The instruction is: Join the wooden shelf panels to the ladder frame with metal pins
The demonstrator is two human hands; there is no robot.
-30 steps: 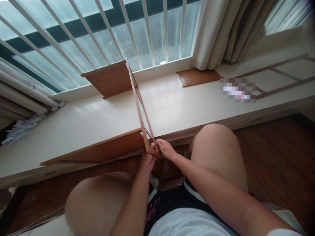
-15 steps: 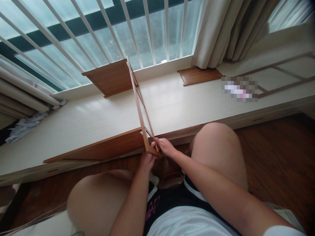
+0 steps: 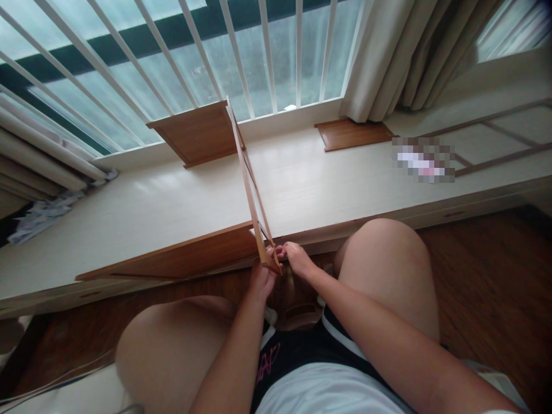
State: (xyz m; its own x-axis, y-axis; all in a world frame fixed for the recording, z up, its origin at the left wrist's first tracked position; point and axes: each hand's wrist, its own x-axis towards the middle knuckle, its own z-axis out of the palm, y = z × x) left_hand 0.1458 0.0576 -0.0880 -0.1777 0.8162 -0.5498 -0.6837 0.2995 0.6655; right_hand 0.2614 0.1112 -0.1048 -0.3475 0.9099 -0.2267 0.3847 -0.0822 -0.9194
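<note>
A narrow wooden frame [image 3: 246, 167] stands upright across the white window ledge, its near end reaching past the ledge's front edge. My left hand [image 3: 264, 276] is wrapped round that near end, with its fingers passing behind the frame. Just to the right of it, my right hand [image 3: 296, 257] has its fingertips pinched together close to the left fingertips. Whether something small sits in that pinch cannot be made out. Two wooden panels, a far one [image 3: 196, 135] and a long near one [image 3: 181, 253], join the frame on its left side.
The white ledge [image 3: 297, 184] runs below a barred window [image 3: 194, 57]. Further right lie another wooden panel [image 3: 353, 133], a blurred-out item [image 3: 422, 161] and a slatted wooden frame [image 3: 509, 129]. Crumpled papers [image 3: 43, 215] lie at the left. A beige curtain [image 3: 388, 52] hangs at the right.
My right hand has moved slightly right, off the frame's edge, with its fingers drawn together. My left hand keeps its hold on the frame. The whole view has shifted a little.
</note>
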